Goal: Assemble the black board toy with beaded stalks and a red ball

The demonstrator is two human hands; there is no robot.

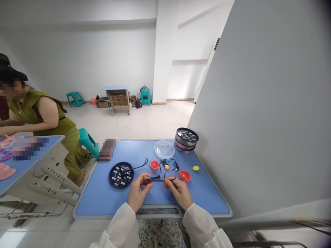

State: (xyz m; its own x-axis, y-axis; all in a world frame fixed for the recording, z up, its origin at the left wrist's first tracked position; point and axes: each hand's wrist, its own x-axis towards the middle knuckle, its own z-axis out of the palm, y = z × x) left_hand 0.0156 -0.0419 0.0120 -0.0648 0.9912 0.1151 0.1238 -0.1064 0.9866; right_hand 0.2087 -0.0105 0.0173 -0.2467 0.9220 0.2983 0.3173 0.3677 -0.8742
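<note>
My left hand [141,190] and my right hand [179,190] are both closed in a pinch over the front of the blue desk. Between them they hold a thin dark rod [157,180], level, one end in each hand. Other dark rods and small ball pieces lie just beyond, among them an orange ball [167,167]. To the left is a round black disc [121,175] with coloured prints and labels, and bent dark rods rise from it. Two red bowls, one [154,165] behind and one [185,175] right of my fingers, hold small pieces.
A clear round dish [164,149] and a stack of round black-rimmed boxes [186,139] stand at the desk's back. A yellow half-shell [196,168] lies at the right. A grey panel [263,120] borders the right side. A person in green [49,113] sits at another desk on the left.
</note>
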